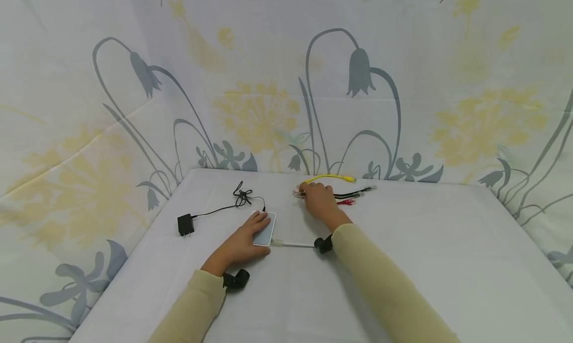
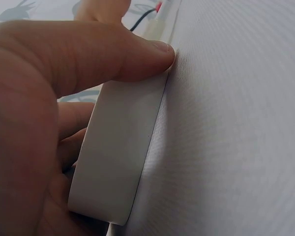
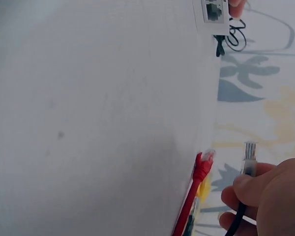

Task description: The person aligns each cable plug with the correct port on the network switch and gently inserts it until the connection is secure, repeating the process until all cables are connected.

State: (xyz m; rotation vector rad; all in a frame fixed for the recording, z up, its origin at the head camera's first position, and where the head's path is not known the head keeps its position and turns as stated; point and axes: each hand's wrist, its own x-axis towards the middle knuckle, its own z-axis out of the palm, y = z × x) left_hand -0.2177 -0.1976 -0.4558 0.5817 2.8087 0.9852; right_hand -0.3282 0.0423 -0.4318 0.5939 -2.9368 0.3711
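Observation:
My left hand (image 1: pixel 243 238) grips a white network switch (image 1: pixel 265 236) on the table, its fingers over the top. In the left wrist view the thumb lies along the side of the switch (image 2: pixel 118 152). A white cable (image 1: pixel 295 245) with a clear plug runs from its near right corner. My right hand (image 1: pixel 321 199), farther back and to the right, pinches a black network cable just behind its clear plug (image 3: pixel 250 151). The right wrist view shows a square port (image 3: pixel 214 12) in the switch. Beside the right hand lies a red cable (image 3: pixel 189 201) with a clear plug.
A black power adapter (image 1: pixel 185 224) lies at the left, its cord (image 1: pixel 242 197) bundled and running to the back of the switch. A yellow cable (image 1: pixel 331 176) lies near the table's back edge. More black cables (image 1: pixel 353 193) stretch right of my right hand. Patterned cloth (image 1: pixel 268 84) hangs behind.

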